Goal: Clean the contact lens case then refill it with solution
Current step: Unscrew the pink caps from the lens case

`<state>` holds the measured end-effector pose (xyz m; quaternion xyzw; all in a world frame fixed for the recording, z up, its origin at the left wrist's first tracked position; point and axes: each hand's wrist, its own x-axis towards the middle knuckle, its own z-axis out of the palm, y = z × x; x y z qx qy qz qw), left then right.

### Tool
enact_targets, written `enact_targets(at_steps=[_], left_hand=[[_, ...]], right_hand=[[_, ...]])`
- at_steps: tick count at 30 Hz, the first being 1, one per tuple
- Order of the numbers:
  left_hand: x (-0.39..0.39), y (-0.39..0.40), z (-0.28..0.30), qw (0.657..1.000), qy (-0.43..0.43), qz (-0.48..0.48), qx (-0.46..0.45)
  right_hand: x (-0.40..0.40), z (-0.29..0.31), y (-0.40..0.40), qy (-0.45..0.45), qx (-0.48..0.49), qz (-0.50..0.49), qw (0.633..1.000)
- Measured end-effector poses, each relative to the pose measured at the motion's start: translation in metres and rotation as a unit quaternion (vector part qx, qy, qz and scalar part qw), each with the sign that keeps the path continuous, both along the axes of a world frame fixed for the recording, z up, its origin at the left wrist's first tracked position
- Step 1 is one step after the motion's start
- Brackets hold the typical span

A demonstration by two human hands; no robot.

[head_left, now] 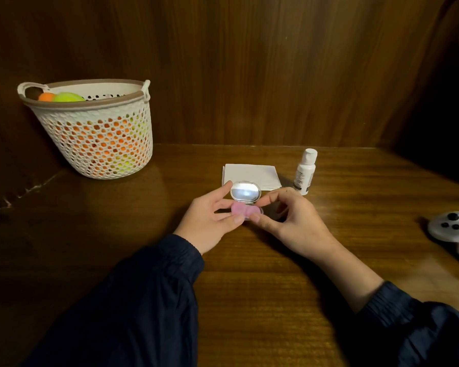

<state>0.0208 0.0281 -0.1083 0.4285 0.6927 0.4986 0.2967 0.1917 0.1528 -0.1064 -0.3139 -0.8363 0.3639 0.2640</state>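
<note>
Pink oval plastic lens case (247,211), mirror lid up: left hand (210,221), right hand (294,221) pinch ends, steadying it above worktop (249,287), wells showing for cleaning.

The case (245,207) has a pink base and a silvery mirrored lid. A white tissue (252,174) and a white bottle (305,172) sit on the brown wood-grain tabletop (249,287). The cream lattice basket (96,128), brown-rimmed, shows orange and yellow-green through its holes. Sleeves (149,300) are dark navy.
</note>
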Motion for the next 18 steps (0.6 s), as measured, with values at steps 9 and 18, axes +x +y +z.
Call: enact_targets(at_steps=[9, 18], left_hand=[[-0.0013, -0.0005, -0.0014, 1.000, -0.021, 0.009, 0.005], [0.0005, 0.0006, 0.0002, 1.000, -0.011, -0.010, 0.017]], right_hand=[[-0.0020, -0.0010, -0.0016, 0.008, -0.006, 0.027, 1.000], [-0.0019, -0.0018, -0.0048, 0.054, 0.011, 0.043, 0.998]])
